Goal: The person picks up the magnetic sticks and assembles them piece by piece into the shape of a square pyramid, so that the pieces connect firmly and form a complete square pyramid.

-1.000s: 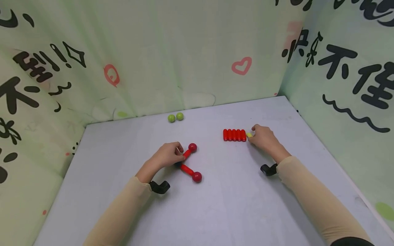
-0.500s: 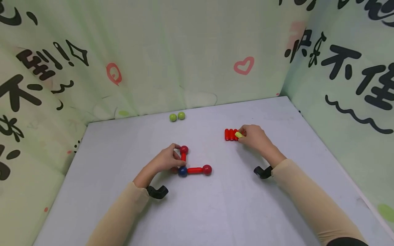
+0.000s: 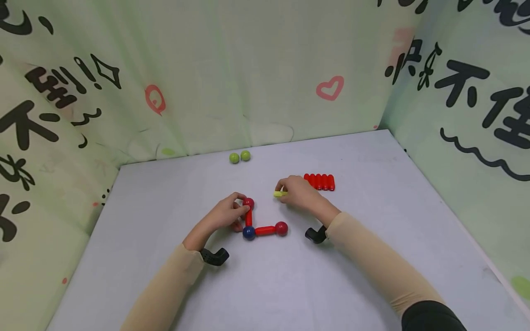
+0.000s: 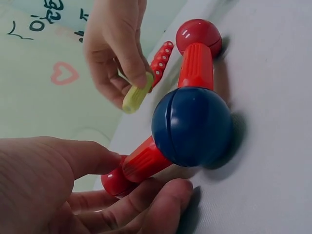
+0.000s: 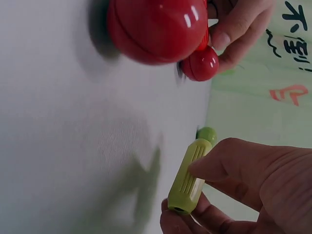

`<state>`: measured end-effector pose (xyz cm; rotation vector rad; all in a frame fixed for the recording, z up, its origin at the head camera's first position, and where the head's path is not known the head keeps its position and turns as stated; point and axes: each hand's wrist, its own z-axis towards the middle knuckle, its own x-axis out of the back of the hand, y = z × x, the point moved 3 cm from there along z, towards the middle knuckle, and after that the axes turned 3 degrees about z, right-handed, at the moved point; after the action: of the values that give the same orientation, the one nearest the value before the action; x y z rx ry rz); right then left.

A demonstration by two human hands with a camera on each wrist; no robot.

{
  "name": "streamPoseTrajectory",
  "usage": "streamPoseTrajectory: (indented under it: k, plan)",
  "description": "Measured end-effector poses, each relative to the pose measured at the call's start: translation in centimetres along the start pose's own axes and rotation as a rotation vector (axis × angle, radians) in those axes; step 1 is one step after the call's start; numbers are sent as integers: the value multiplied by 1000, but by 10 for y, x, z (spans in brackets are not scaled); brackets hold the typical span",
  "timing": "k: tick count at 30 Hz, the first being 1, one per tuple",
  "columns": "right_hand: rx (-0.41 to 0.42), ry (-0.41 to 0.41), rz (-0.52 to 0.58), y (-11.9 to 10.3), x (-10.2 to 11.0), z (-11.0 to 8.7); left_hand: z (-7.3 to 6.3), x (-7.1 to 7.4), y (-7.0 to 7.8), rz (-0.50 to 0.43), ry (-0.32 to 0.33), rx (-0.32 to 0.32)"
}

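An L-shaped piece of magnetic building toy lies on the table: a blue ball (image 3: 249,233) at the corner joins two red rods, each ending in a red ball. My left hand (image 3: 225,214) pinches the far end of it, thumb and fingers around the far red ball (image 3: 248,203) and its rod (image 4: 146,158). The other red ball (image 3: 281,228) sits free at the right. Between thumb and fingers of my right hand (image 3: 300,193) is a yellow-green rod (image 5: 187,178), held above the table to the right of the far red ball.
Behind my right hand, several red rods (image 3: 323,182) lie side by side in a row. Two green balls (image 3: 234,158) rest near the table's back edge. Printed curtains (image 3: 269,69) stand along the back and sides of the white table (image 3: 331,285).
My right hand has carried the yellow-green rod leftward from beside the red row toward the L-shaped piece. My left hand has turned that piece, bringing the blue ball to the near corner.
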<state>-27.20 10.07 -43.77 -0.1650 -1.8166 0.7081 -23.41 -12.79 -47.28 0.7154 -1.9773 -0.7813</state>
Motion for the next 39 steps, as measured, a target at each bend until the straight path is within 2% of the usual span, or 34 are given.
streamPoseTrajectory:
  k: [7, 16, 30, 39]
  plan:
    - [27, -47, 6, -18, -16, 8, 5, 1, 1, 13, 11, -14]
    - [43, -88, 0, -33, -21, 10, 6, 1, 3, -11, -1, -33]
    - [50, -92, 3, -39, -29, 16, 9, 1, -2, -20, -2, -48]
    - [42, -75, 24, -35, -29, 16, 9, 2, -3, -1, 5, -25]
